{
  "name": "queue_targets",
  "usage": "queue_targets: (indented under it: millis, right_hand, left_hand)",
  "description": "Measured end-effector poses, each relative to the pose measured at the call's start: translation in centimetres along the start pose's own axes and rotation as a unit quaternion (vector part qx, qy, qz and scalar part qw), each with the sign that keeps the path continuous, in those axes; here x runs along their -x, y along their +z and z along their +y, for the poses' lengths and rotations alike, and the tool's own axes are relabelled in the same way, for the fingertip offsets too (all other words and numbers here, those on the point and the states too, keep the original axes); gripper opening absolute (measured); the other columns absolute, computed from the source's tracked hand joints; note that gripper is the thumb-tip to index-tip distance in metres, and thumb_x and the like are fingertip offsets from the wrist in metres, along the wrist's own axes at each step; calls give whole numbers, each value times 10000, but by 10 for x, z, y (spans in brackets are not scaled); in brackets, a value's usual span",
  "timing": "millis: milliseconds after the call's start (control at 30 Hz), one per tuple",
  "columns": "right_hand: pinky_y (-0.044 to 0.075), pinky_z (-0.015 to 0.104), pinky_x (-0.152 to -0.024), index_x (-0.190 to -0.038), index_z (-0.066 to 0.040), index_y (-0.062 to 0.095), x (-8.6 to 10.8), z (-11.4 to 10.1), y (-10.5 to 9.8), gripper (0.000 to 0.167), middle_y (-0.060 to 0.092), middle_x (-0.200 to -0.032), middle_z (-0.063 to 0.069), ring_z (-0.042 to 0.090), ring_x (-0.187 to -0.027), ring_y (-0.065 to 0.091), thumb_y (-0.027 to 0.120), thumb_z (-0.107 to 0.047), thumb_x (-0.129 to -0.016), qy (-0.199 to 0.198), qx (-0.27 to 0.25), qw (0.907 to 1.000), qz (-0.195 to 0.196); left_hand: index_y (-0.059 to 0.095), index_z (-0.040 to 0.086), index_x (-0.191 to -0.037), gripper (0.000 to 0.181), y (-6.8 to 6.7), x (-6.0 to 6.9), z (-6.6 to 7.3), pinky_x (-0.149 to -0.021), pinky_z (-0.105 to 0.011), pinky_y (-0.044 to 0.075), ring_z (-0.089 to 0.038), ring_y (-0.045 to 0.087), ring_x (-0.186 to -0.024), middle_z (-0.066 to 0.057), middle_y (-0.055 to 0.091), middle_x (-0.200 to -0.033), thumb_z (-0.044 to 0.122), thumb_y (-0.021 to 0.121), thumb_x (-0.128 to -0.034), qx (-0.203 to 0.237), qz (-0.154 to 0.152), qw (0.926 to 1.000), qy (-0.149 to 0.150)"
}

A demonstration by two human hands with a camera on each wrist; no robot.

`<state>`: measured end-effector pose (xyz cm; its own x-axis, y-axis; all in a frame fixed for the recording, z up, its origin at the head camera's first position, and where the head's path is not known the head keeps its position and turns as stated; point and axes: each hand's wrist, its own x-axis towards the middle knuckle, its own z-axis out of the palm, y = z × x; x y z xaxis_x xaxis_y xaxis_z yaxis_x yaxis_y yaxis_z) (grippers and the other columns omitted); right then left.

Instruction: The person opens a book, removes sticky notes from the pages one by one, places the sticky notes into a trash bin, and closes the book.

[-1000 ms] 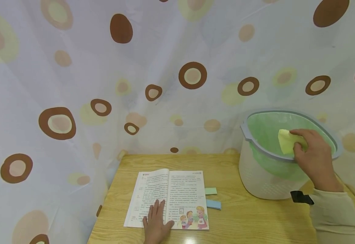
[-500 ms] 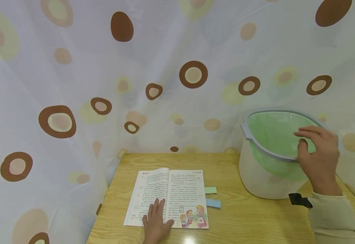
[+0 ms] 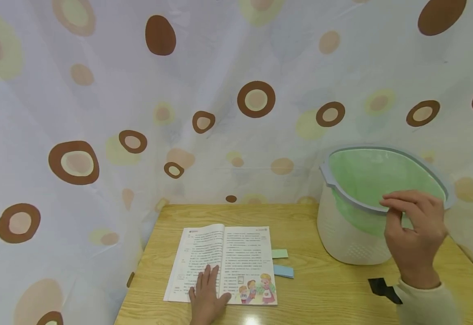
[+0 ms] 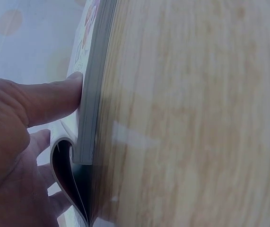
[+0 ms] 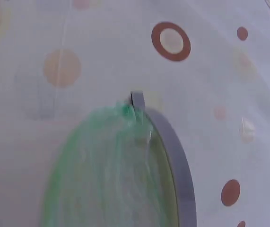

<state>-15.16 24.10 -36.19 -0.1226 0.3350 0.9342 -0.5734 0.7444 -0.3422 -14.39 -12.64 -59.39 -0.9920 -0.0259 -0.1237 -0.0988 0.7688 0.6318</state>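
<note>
An open book (image 3: 246, 253) lies on the wooden table, its pages printed with text and a small picture of children. My left hand (image 3: 208, 295) rests spread on its lower middle; in the left wrist view the thumb of that hand (image 4: 12, 127) lies by the edge of the book (image 4: 90, 94). My right hand (image 3: 417, 230) is raised in front of the bin (image 3: 354, 239), fingers bent toward the thumb and holding nothing. A green liner (image 3: 366, 176) covers the inside of the bin. No yellow paper shows in these views.
A green sticky tab (image 3: 279, 253) and a blue one (image 3: 283, 271) stick out at the book's right side. The bin stands at the table's back right. Behind the table (image 3: 317, 293) hangs a white curtain (image 3: 220, 67) with brown and yellow dots.
My right hand has let go of the yellow paper over the bin, then drawn back toward me and down. The left hand stays on the book.
</note>
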Motion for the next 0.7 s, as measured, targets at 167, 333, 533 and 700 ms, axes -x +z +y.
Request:
queue_targets:
  millis: [167, 333, 533, 700]
  right_hand:
    - [441, 173, -860, -557, 116, 644, 31, -24, 11, 314, 668, -680, 202, 260, -759, 589, 578, 65, -860, -221, -721, 9969, 203]
    - [467, 144, -845, -606, 101, 659, 63, -35, 17, 300, 652, -713, 202, 210, -807, 596, 581, 53, -891, -228, -1290, 9903, -470]
    - [466, 87, -854, -708, 30, 707, 104, -29, 20, 239, 660, -804, 172, 123, -881, 598, 545, 130, -853, 182, -1283, 9805, -1478]
    - [458, 88, -789, -829, -74, 734, 131, -25, 23, 333, 687, -890, 94, 93, -886, 573, 583, 218, -778, 768, -978, 9625, -2411]
  left_hand:
    - [401, 146, -1492, 823, 1, -1, -1, -1127, -806, 80, -485, 235, -1481, -174, 299, -1619, 305, 768, -773, -99, -13, 9999, -34]
    - [408, 142, -1488, 821, 1, -1, -1, -1123, -810, 84, -487, 239, -1479, -176, 304, -1616, 301, 772, -769, -88, -14, 9999, -67]
    - [404, 144, -1491, 823, 2, -1, 0, -1125, -807, 86, -484, 238, -1481, -176, 303, -1617, 306, 772, -773, -141, -16, 9999, -48]
    - [404, 143, -1491, 826, 2, -2, 0, -1128, -805, 80, -484, 235, -1482, -176, 301, -1617, 305, 774, -771, -139, -20, 9999, -59]
